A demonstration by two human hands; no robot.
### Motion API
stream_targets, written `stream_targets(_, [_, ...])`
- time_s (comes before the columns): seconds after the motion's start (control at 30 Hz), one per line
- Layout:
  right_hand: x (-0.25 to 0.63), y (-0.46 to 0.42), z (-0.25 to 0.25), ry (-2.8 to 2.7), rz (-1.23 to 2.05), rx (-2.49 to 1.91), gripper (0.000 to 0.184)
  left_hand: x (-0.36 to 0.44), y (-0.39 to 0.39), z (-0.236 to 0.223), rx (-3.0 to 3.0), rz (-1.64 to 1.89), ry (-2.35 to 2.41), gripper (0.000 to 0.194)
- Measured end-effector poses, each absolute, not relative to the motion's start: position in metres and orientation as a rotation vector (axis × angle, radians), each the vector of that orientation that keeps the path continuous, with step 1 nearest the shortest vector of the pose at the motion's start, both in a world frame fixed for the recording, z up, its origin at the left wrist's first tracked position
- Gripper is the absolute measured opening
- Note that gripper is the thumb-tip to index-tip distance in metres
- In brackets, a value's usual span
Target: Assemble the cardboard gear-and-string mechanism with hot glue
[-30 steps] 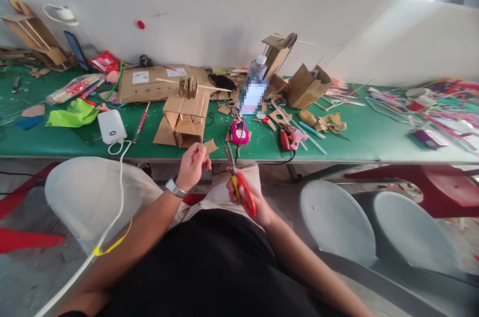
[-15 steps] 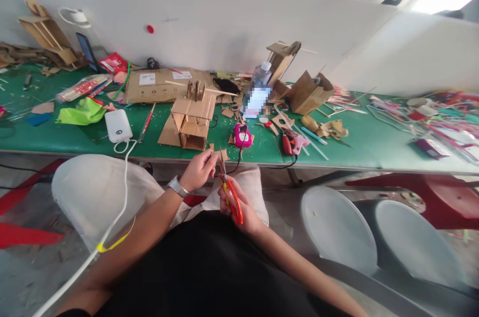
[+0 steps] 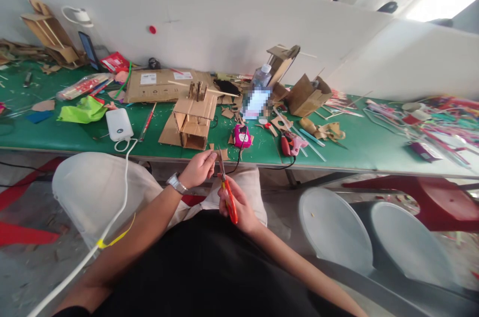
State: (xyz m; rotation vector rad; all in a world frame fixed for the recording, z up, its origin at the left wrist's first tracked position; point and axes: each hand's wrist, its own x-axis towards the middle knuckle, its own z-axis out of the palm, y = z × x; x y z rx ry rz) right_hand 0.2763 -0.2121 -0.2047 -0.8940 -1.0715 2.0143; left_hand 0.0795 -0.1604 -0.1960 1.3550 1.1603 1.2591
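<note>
A small cardboard piece [image 3: 223,154] is pinched in my left hand [image 3: 199,167], which wears a metal watch. My right hand [image 3: 238,202] grips scissors [image 3: 229,199] with orange and yellow handles. Their blades point up and away from me, lying across the cardboard piece close to my left fingertips. Just beyond my left hand, a cardboard structure [image 3: 193,116] stands on the green table [image 3: 149,152], with sticks and notched pieces on top. Right of it sits a pink object with a face on it [image 3: 242,136], a black cord running over it.
A pink and red glue gun [image 3: 294,143] lies right of centre. Behind are a plastic bottle [image 3: 261,75], a lit phone [image 3: 255,102] and a cardboard box [image 3: 309,95]. A white power bank [image 3: 119,124] trails a cable at left. Grey stools [image 3: 336,224] stand below the table.
My right hand has brought the scissors left and up to the cardboard piece, and the blades have closed together across it. My left hand has moved slightly right.
</note>
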Motion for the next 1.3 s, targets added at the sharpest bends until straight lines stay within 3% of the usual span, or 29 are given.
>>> stream_targets(0.27, [0.271,-0.215,-0.207,-1.133,1.898,-0.884,0.053,0.083,-0.16,-0.194,1.26,1.293,1.088,0.06])
stream_targets(1.3, [0.252,-0.2,-0.194,-1.163,1.906,-1.018,0.064,0.085,-0.141,-0.208,1.141,1.358,1.046,0.066])
